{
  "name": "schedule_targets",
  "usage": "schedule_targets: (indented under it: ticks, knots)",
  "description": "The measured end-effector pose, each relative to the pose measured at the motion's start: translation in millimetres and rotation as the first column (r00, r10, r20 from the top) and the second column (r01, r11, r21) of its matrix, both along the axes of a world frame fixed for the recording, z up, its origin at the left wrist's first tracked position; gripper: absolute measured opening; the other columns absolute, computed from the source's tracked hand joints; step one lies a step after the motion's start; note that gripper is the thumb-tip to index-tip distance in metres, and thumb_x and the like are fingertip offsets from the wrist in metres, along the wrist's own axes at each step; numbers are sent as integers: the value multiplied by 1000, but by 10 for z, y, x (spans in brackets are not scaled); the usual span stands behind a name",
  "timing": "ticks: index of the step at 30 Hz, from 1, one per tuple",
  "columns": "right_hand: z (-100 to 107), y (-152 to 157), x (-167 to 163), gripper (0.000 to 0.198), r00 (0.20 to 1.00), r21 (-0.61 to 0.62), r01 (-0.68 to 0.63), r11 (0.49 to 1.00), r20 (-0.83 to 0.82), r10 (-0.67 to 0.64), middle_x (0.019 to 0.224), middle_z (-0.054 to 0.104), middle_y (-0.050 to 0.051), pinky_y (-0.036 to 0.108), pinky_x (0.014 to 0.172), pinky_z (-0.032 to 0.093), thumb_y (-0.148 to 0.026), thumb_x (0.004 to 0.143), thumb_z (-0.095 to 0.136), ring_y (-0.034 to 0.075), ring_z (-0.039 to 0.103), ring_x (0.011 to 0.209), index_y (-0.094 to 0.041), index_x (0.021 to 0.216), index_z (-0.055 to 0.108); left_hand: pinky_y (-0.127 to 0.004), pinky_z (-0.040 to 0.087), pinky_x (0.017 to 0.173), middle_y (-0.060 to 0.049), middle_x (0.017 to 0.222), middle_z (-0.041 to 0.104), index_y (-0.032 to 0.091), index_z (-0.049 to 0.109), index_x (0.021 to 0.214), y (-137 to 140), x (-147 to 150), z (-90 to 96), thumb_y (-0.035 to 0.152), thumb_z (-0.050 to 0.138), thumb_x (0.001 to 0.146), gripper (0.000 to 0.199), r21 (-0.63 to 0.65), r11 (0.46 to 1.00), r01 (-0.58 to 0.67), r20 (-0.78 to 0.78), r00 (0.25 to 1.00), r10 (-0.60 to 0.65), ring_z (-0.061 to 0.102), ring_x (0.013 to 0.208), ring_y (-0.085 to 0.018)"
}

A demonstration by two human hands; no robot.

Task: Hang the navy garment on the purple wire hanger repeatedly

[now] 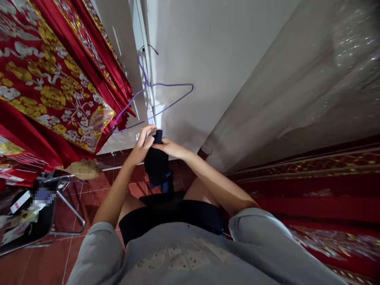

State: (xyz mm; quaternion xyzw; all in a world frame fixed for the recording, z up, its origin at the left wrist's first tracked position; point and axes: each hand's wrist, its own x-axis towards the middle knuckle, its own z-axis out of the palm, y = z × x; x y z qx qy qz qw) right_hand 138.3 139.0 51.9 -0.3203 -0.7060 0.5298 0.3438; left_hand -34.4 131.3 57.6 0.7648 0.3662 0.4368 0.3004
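Observation:
A dark, folded garment (157, 162), black with some blue at its lower end, hangs from my two hands in front of my legs. My left hand (144, 142) pinches its upper edge from the left. From the other side my right hand (168, 147) grips the same edge, fingers partly hidden by the cloth. What kind of garment it is I cannot make out. Just beyond my hands, a purple wire hanger (169, 84) hangs by its hook, with nothing on it.
Red cloths with gold and silver embroidery (56, 87) hang at the left. Below them stands a folding chair (68, 206) with papers and small items on it. A white wall (213, 59) is ahead. Plastic sheeting (297, 99) and red fabric (297, 198) line the right side.

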Motion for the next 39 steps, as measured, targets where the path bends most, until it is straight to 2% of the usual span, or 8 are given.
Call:
schedule_targets:
  ticks: [4, 7, 10, 12, 17, 30, 37, 39]
  knots:
    - [367, 85, 256, 12, 989, 170, -139, 976, 82, 126, 85, 66, 3, 32, 78, 51, -26, 79, 69, 20, 61, 83, -18, 86, 64, -38, 56, 95, -13, 111, 73, 17, 70, 109, -84, -334, -224, 72, 48, 98, 61, -398, 903, 163, -157, 958, -242, 67, 111, -30]
    - [507, 282, 420, 14, 986, 400, 110, 910, 74, -152, 87, 67, 4, 36, 86, 52, -14, 73, 65, 23, 63, 87, -19, 86, 63, -31, 53, 73, -8, 91, 74, 15, 73, 92, -202, -658, -336, 59, 65, 93, 45, -536, 840, 86, -358, 878, -318, 68, 84, -26]
    - [389, 585, 460, 33, 906, 432, 392, 812, -29, -422, 114, 71, 10, 42, 104, 48, -13, 77, 63, 28, 65, 108, -19, 109, 67, -29, 47, 68, -6, 84, 73, 16, 72, 86, -289, -925, -284, 52, 67, 91, 36, -419, 903, -97, -522, 839, -152, 64, 76, -23]
    - [213, 782, 422, 28, 895, 323, 418, 849, 12, -446, 123, 71, 12, 44, 110, 46, -17, 84, 62, 29, 65, 117, -19, 111, 68, -28, 44, 66, -4, 78, 69, 17, 68, 80, -325, -1029, -169, 53, 61, 94, 40, -381, 914, -138, -541, 835, -99, 60, 72, -21]
    - [-63, 971, 341, 19, 830, 137, 527, 839, 128, -542, 81, 70, 10, 43, 95, 54, -22, 88, 66, 29, 69, 94, -18, 70, 60, -27, 34, 61, -2, 64, 57, 19, 57, 68, -388, -1099, 157, 50, 52, 98, 44, -267, 945, -191, -637, 770, -25, 50, 61, -17]
    - [268, 352, 747, 36, 669, 346, 629, 696, 214, -712, 62, 59, 7, 41, 73, 56, -28, 76, 75, 27, 65, 71, -24, 56, 45, -31, 35, 68, -2, 64, 47, 21, 47, 74, 8, -797, 697, 32, 50, 99, 28, 222, 864, -452, -508, 703, 498, 50, 65, -20]
    - [260, 400, 856, 32, 656, 355, 662, 661, 153, -739, 64, 61, 7, 44, 78, 58, -30, 73, 75, 26, 65, 72, -23, 59, 47, -29, 33, 59, 1, 54, 43, 19, 48, 57, 111, -894, 465, 40, 60, 92, 42, -417, 829, -372, -583, 809, 70, 39, 53, -15]
    - [218, 413, 862, 32, 663, 329, 665, 671, 153, -733, 65, 61, 7, 44, 77, 58, -28, 73, 75, 26, 65, 71, -23, 58, 48, -29, 31, 58, 2, 55, 40, 19, 47, 57, 92, -960, 423, 44, 61, 90, 43, -429, 837, -340, -513, 854, 84, 37, 54, -14]
